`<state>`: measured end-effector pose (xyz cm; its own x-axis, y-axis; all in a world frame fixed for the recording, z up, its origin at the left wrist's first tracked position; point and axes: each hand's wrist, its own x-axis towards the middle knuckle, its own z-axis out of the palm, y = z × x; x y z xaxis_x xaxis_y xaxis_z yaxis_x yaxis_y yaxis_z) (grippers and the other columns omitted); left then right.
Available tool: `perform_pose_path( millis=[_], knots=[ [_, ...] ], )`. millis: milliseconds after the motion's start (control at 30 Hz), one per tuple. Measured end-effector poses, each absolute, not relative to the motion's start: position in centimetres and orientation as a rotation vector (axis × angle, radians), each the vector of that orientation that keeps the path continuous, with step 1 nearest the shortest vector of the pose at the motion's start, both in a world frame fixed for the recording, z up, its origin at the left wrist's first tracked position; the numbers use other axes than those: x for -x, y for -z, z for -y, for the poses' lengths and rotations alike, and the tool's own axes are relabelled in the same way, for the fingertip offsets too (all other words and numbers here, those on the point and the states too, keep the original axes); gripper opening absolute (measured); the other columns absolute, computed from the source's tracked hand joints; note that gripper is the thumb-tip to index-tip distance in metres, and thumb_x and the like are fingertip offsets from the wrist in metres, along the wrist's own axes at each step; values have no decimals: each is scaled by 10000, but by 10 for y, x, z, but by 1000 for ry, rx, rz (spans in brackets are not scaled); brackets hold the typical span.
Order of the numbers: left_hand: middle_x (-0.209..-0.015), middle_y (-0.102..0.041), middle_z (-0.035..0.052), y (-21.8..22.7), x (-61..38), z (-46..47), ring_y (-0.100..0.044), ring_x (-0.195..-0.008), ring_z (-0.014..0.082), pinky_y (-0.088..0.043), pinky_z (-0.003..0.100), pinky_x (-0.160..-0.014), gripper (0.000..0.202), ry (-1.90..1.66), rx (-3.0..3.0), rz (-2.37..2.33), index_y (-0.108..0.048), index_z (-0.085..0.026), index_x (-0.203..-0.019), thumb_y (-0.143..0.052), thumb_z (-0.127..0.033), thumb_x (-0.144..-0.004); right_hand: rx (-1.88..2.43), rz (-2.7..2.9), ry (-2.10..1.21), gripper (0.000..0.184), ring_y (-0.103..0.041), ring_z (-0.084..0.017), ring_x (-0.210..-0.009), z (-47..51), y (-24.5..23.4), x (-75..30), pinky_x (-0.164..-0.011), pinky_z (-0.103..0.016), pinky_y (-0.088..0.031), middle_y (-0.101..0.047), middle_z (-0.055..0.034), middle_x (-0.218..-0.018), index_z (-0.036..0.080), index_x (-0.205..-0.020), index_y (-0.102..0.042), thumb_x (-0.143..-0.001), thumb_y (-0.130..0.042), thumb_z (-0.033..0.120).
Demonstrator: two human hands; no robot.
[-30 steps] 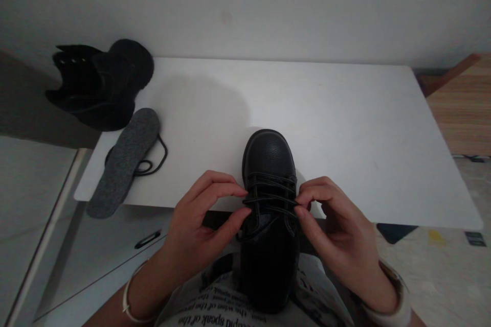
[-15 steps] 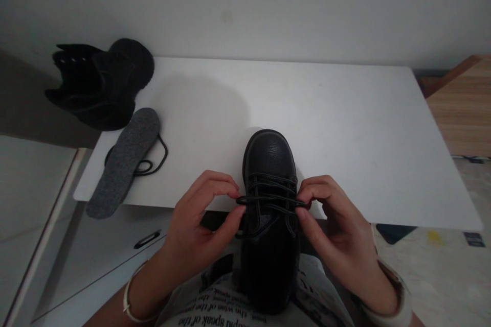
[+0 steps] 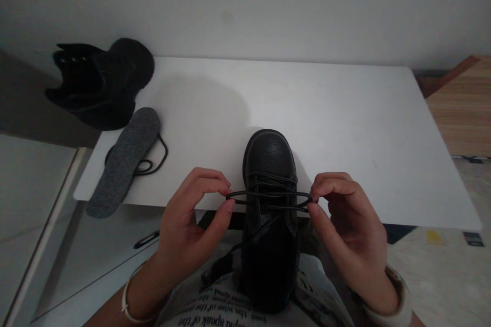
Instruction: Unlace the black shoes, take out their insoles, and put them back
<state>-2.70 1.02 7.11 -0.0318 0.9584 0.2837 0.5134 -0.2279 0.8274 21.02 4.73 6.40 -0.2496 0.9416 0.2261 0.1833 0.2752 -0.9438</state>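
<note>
A black leather shoe (image 3: 269, 156) points away from me, its toe over the table and its heel near my lap. Across its front runs a black shoelace (image 3: 274, 194), drawn out in loops to both sides. On the left of the shoe, my left hand (image 3: 199, 219) pinches one end of the loops between thumb and fingertips. My right hand (image 3: 345, 225) pinches the loops on the other side. Both hands are apart from the shoe's leather. Lower down, a lace strand hangs off the shoe's left side.
A second black shoe (image 3: 103, 84) lies tipped at the table's back left corner. In front of it a grey insole (image 3: 125, 163) rests over a loose black lace (image 3: 163, 158), overhanging the edge of the white table (image 3: 345, 127). Wooden furniture (image 3: 460, 112) stands at right.
My hands have moved apart, the left one leftward and the right one rightward. The lace loops between them now stretch wider past both sides of the shoe.
</note>
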Motion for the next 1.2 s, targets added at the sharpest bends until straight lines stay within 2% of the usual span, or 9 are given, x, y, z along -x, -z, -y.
perform_pose_path(
  millis=[167, 433, 600, 800, 933, 1100, 1200],
  knots=[
    [-961, -634, 30, -71, 22, -14, -635, -876, 153, -540, 282, -774, 106, -1024, -1852, -1551, -650, -207, -940, -621, -111, -907, 1058, 1787, -1123, 149, -518, -180, -987, -47, -61, -211, -797, -326, -433, -514, -53, -1053, 215, -1026, -577, -954, -572, 85],
    [-950, -603, 43, -70, 29, -10, -598, -914, 188, -508, 340, -775, 159, -1328, -1642, -1550, -626, -220, -985, -567, -81, -933, 1092, 1659, -982, 116, -510, -189, -971, -51, -66, -216, -796, -333, -417, -511, -58, -1009, 206, -984, -581, -963, -557, 94],
    [-1011, -620, 28, -67, 26, -10, -611, -944, 161, -514, 312, -822, 180, -1137, -1759, -1555, -642, -230, -1023, -630, -87, -914, 1075, 1792, -1069, 113, -526, -194, -1023, -50, -61, -216, -828, -337, -435, -523, -68, -1073, 210, -1003, -588, -959, -571, 107],
    [-957, -631, 26, -66, 31, -9, -609, -907, 160, -498, 310, -774, 177, -1313, -1653, -1597, -668, -213, -966, -615, -52, -914, 1119, 1598, -937, 107, -528, -177, -946, -52, -66, -222, -797, -318, -420, -540, -51, -987, 203, -914, -590, -967, -565, 114],
    [-931, -643, 38, -71, 36, -11, -602, -898, 183, -484, 331, -729, 159, -1483, -1615, -1622, -691, -209, -950, -634, -67, -906, 1094, 1397, -1020, 73, -549, -190, -932, -51, -67, -229, -786, -330, -418, -574, -56, -982, 208, -938, -616, -986, -574, 172],
    [-910, -659, 46, -77, 41, -10, -600, -869, 205, -497, 378, -710, 107, -1574, -1592, -1610, -700, -233, -931, -645, -142, -915, 1001, 1244, -1135, 43, -560, -183, -817, -47, -66, -229, -722, -338, -429, -635, -60, -956, 212, -975, -643, -985, -601, 205],
    [-896, -662, 48, -80, 48, -1, -622, -855, 221, -519, 406, -700, 75, -1478, -1655, -1566, -696, -258, -940, -623, -244, -930, 886, 1258, -1169, 71, -542, -182, -710, -45, -71, -232, -681, -359, -428, -624, -40, -813, 210, -1034, -646, -986, -603, 240]
  ],
)
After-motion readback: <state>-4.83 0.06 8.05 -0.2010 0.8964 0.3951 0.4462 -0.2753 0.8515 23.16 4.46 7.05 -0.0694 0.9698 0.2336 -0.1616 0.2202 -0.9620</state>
